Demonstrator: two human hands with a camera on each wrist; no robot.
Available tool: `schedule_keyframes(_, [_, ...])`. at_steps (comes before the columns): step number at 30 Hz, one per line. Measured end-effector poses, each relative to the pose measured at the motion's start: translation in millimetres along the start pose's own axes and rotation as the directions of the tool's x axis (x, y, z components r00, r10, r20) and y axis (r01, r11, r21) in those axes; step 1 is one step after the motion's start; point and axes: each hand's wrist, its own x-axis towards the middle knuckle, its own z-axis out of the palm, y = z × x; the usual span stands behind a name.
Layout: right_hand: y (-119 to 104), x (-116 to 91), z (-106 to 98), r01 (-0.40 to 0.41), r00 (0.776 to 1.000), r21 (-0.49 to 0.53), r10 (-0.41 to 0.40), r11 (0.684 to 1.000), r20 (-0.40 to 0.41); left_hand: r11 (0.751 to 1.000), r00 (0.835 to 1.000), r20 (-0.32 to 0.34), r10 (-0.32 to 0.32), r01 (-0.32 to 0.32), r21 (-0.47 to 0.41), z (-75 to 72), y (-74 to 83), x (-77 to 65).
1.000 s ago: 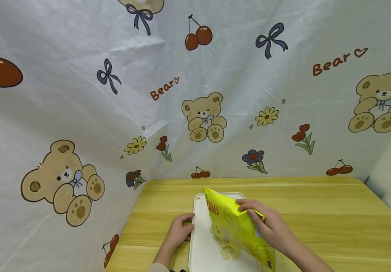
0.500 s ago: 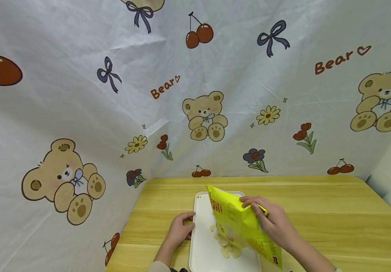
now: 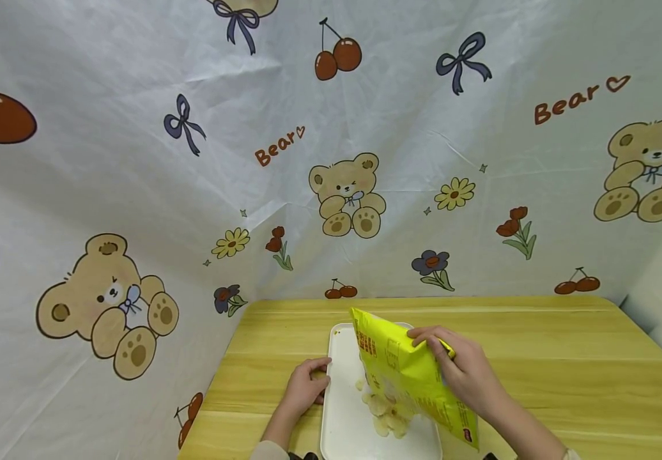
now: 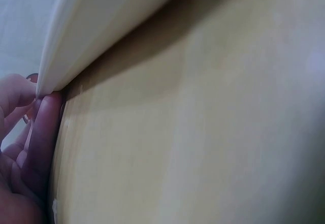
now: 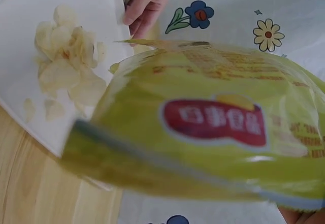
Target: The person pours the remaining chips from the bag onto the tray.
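A yellow bag of potato chips [image 3: 408, 370] hangs tilted above a white tray [image 3: 339, 425] in the head view. My right hand [image 3: 469, 370] grips its upper right end. Below the bag, a loose heap of potato chips [image 3: 387, 418] lies on the tray, partly hidden by the bag; the right wrist view shows the potato chips [image 5: 63, 56] more fully. At the tray's left side my left hand [image 3: 303, 386] holds the edge. In the left wrist view, fingers of that hand [image 4: 30, 142] pinch the rim of the tray [image 4: 111, 26].
The wooden table [image 3: 567, 364] extends to the right of the tray and behind it. A white cloth [image 3: 394, 115] printed with bears, cherries and flowers hangs beyond the table and along the left side. Small dark objects [image 3: 310, 456] poke in at the bottom edge.
My right hand has shifted the bag slightly right and up, so more of the chips show. My left hand stays at the tray's edge.
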Motion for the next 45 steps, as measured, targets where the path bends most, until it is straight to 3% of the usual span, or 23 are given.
schedule_keyframes(10, [-2.0,4.6,-4.8,0.024,0.999,0.001,-0.024,1.000,-0.027,1.000,1.000,0.001,0.013,-0.013,-0.001,1.2,-0.1,-2.7])
schedule_keyframes(20, [-11.7,17.2,-19.0,-0.016,1.000,0.048,0.015,0.999,0.022,1.000,1.000,0.000,-0.002,0.002,-0.001,0.2,1.4,-0.5])
schedule_keyframes(27, [-18.6,19.8,-19.8,-0.038,0.990,0.009,0.036,0.999,0.138,1.000,1.000,0.002,0.001,-0.001,-0.020,-0.3,0.8,-0.6])
schedule_keyframes(42, [-24.5,24.4,-17.6,-0.124,0.974,-0.017,0.125,0.992,0.187,1.000,1.000,-0.001,-0.017,0.017,0.012,0.4,2.0,1.6])
schedule_keyframes(45, [-23.5,24.7,-18.1,-0.128,0.977,-0.018,0.129,0.992,0.167,1.000,1.000,-0.005,-0.018,0.018,0.010,0.8,1.7,1.2])
